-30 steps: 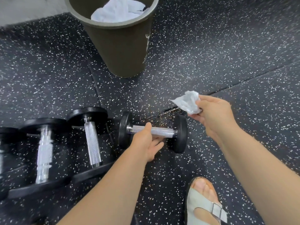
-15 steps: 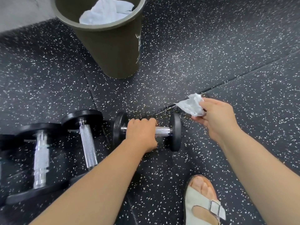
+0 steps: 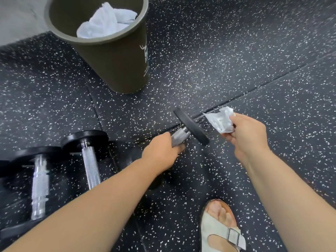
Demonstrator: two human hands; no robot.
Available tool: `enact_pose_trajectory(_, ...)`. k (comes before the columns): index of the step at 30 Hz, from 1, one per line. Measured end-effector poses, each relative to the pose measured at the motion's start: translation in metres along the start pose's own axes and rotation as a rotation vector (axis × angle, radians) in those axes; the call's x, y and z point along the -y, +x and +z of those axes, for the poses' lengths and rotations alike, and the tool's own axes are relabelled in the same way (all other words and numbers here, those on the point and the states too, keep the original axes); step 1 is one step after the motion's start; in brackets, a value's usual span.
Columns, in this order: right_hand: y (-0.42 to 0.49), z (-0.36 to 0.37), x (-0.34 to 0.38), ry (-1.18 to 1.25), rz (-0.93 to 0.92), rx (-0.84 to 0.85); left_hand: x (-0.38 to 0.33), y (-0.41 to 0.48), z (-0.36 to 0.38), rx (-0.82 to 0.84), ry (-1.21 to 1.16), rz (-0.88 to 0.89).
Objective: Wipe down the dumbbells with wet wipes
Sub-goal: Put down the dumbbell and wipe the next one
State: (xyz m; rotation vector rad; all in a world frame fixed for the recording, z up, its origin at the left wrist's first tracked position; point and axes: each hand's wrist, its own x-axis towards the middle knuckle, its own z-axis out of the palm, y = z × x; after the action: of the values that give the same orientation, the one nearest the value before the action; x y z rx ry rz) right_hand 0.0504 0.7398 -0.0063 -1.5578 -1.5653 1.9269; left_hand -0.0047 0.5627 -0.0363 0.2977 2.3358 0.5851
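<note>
The left hand [image 3: 160, 150] covered most of the handle of the held dumbbell [image 3: 190, 127], and its near plate could not be made out past that hand and forearm. Part of the wipe [image 3: 221, 121] was buried in the right hand [image 3: 249, 135]. The forearm hid the near end of the middle dumbbell [image 3: 91, 166]. The next dumbbell [image 3: 39, 184] was blurred; the last dumbbell [image 3: 3, 168] was cropped at the left edge. The bin [image 3: 112, 66] ran off the top edge, and its print [image 3: 144, 53] was too small to read. The sandal [image 3: 218, 231] was cut off at the bottom.

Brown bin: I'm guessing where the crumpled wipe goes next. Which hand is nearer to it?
Left. The left hand, gripping the dumbbell by its handle, is below the bin and slightly right of it. The right hand, holding the wipe, is farther right.
</note>
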Motion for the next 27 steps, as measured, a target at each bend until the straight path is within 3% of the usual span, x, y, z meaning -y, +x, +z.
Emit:
enact_pose_trajectory(5, -0.006, 0.005, -0.002, -0.029, -0.001, 0.033, -0.002, 0.004, -0.004, -0.033, -0.418, -0.127)
enact_pose_trajectory(11, -0.016, 0.016, -0.02, -0.159, 0.016, 0.133, 0.044, 0.006, 0.004, -0.015, -0.579, -0.347)
enact_pose_trajectory(20, -0.033, 0.05, -0.032, -0.255, 0.15, 0.22, 0.061, 0.009, -0.002, 0.034, -0.923, -0.413)
enact_pose_trajectory(24, -0.042, 0.059, -0.037, -0.313, 0.142, 0.268, 0.067, 0.006, 0.005, -0.03, -1.052, -0.408)
enact_pose_trajectory(27, -0.049, 0.068, -0.038, -0.224, 0.179, 0.273, 0.069, 0.003, 0.003, -0.091, -1.08, -0.355)
